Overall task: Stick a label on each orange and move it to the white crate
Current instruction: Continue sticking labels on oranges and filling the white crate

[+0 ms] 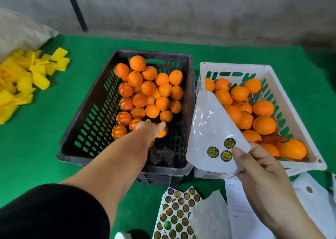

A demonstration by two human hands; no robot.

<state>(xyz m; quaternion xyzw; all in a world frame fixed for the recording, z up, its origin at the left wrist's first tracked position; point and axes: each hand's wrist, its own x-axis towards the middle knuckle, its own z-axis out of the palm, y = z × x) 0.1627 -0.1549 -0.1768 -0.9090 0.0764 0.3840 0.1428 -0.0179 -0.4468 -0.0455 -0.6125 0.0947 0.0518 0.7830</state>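
A black crate (87,122) in the middle holds several unlabelled oranges (148,87). My left hand (151,128) reaches down into it and grips one orange (162,131) near the front of the pile. To the right stands the white crate (234,69) with several oranges (263,125), some showing round labels. My right hand (260,167) pinches a nearly used-up white label sheet (211,129) by its lower corner, in front of the white crate's left side. Three round gold-and-black labels (221,150) remain on it.
Full sheets of round labels (179,213) and loose white backing papers (238,211) lie on the green mat (45,147) near me. A heap of yellow foam sleeves (23,78) sits at the far left beside a pale sack (21,31). A grey wall runs behind.
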